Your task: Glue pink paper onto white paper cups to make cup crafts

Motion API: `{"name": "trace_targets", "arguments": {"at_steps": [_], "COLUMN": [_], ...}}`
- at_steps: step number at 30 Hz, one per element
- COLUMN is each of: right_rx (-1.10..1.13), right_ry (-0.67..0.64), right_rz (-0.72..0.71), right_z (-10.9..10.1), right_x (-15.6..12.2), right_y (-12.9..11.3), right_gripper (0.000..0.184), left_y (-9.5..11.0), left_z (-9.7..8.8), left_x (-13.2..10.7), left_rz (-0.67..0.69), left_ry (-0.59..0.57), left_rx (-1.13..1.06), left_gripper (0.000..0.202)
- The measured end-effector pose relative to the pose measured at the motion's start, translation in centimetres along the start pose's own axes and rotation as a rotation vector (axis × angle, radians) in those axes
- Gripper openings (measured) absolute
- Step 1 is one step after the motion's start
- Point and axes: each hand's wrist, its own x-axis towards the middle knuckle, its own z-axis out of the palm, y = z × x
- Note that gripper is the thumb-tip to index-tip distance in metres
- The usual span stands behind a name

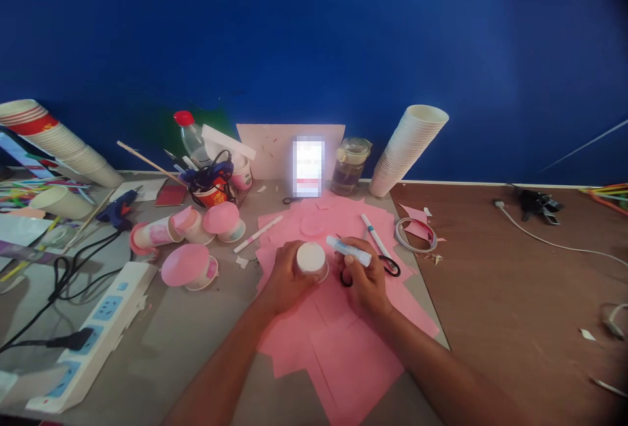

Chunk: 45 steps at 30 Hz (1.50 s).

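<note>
My left hand [289, 281] is wrapped round the side of a white paper cup [311, 258], which stands upside down on overlapping pink paper sheets [350, 354]. In my right hand [369, 285], just beside the cup, a pale, translucent glue stick [349, 251] is gripped between thumb and fingers, tilted with one end toward the cup. Black-handled scissors [391, 266] lie partly hidden under that hand. A round pink paper piece [313, 224] rests behind the cup. A white marker with a blue band [375, 236] lies to the right, and another pen [258, 234] to the left.
Cups with pink paper tops [185, 266] stand at left, near a power strip [101, 331] and a blue glue gun [118, 209]. At the back are a lit phone [309, 165], a lidded jar [350, 165] and a tall cup stack [408, 151]. A tape ring [415, 235] lies right.
</note>
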Motion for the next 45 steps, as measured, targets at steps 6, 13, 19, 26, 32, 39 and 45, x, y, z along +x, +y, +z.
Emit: {"name": "trace_targets", "arguments": {"at_steps": [6, 13, 19, 26, 32, 39, 45], "right_rx": [0.15, 0.097, -0.007, -0.12, -0.18, -0.176, -0.089], "right_ry": [-0.02, -0.079, -0.133, -0.194, -0.287, -0.279, -0.246], "right_rz": [0.07, -0.046, -0.141, -0.264, -0.419, -0.371, -0.244], "right_z": [0.8, 1.3, 1.2, 1.1, 1.3, 1.2, 1.0], "right_x": [-0.6, -1.3, -1.8, -1.8, -1.6, -1.5, -1.6], "right_y": [0.3, 0.0, -0.1, -1.0, -1.5, -0.8, 0.0], "right_gripper": [0.032, 0.033, 0.032, 0.031, 0.034, 0.033, 0.03], "left_y": [-1.6, -1.0, 0.6, -0.6, -1.4, -0.8, -1.1], "left_z": [-0.6, 0.0, 0.8, 0.4, 0.4, 0.3, -0.3], "left_x": [0.5, 0.2, 0.0, 0.4, 0.4, 0.3, 0.4], "left_rz": [-0.034, -0.055, -0.058, -0.136, -0.132, -0.097, -0.069], "left_ry": [-0.021, 0.088, 0.212, 0.158, 0.161, 0.112, 0.024], "left_rx": [-0.191, -0.166, 0.001, -0.236, -0.308, -0.289, -0.285], "left_gripper": [0.074, 0.061, 0.063, 0.07, 0.072, 0.066, 0.059]}}
